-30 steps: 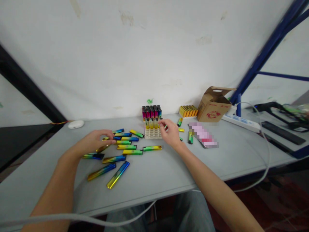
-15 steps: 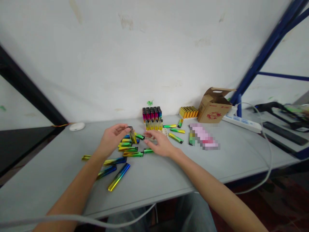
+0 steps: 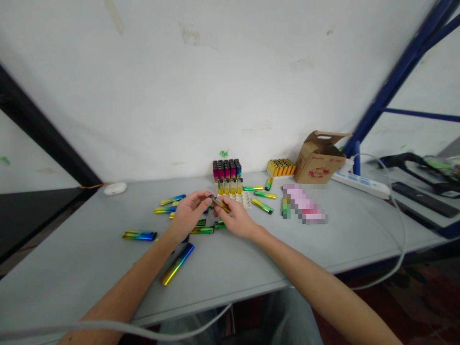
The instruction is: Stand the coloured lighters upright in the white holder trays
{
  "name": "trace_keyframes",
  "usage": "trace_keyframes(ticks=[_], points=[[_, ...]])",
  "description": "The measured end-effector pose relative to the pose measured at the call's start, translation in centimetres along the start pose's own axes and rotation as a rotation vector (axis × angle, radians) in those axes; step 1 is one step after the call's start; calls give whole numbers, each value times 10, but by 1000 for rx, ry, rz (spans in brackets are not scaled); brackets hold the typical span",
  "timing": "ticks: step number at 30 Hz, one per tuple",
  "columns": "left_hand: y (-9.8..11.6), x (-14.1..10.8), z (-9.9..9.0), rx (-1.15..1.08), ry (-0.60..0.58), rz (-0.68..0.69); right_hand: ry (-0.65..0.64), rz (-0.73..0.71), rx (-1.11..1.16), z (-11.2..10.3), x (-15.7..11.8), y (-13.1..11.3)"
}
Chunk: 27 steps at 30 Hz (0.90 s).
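Observation:
A yellowish lighter with a dark top (image 3: pixel 222 205) is pinched between my two hands above the table. My left hand (image 3: pixel 190 211) grips its dark end, and my right hand (image 3: pixel 237 218) closes on the lower part. Just behind them is a white tray with round holes (image 3: pixel 246 198), where a row of yellow lighters (image 3: pixel 230 186) stands upright. Loose metallic lighters lie under and around my hands, among them a green-and-yellow lighter (image 3: pixel 202 230) and a blue-and-yellow lighter (image 3: pixel 178 263) nearer me. My fingers hide part of the held lighter.
Pink-and-black lighters (image 3: pixel 226 168) stand in a block by the wall. To their right are a group of orange cylinders (image 3: pixel 281 167) and an open cardboard box (image 3: pixel 318 160). A pixelated pink item (image 3: pixel 304 203), a power strip (image 3: pixel 361 183) and a white cable (image 3: pixel 402 225) occupy the right side.
My left hand has moved right with the lighter, away from the loose ones at left. My right hand has closed its fingers on the lighter's other end.

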State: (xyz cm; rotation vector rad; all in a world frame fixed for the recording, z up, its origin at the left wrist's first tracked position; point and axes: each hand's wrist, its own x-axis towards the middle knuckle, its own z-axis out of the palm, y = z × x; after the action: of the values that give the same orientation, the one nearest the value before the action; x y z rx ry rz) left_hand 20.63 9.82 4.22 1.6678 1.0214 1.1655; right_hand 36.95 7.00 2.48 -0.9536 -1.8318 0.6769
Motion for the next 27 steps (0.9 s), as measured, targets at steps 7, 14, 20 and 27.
trace_keyframes(ticks=[7,14,20,27], points=[[-4,2,-1,-21,76,-70,74,1,-151,-7,0,2],[-5,4,-5,-71,129,-104,13,291,476,-13,10,5],[-7,3,-6,-82,120,-111,-22,487,884,-22,11,-1],[-5,2,-4,-57,101,-122,41,533,1161,-39,17,0]])
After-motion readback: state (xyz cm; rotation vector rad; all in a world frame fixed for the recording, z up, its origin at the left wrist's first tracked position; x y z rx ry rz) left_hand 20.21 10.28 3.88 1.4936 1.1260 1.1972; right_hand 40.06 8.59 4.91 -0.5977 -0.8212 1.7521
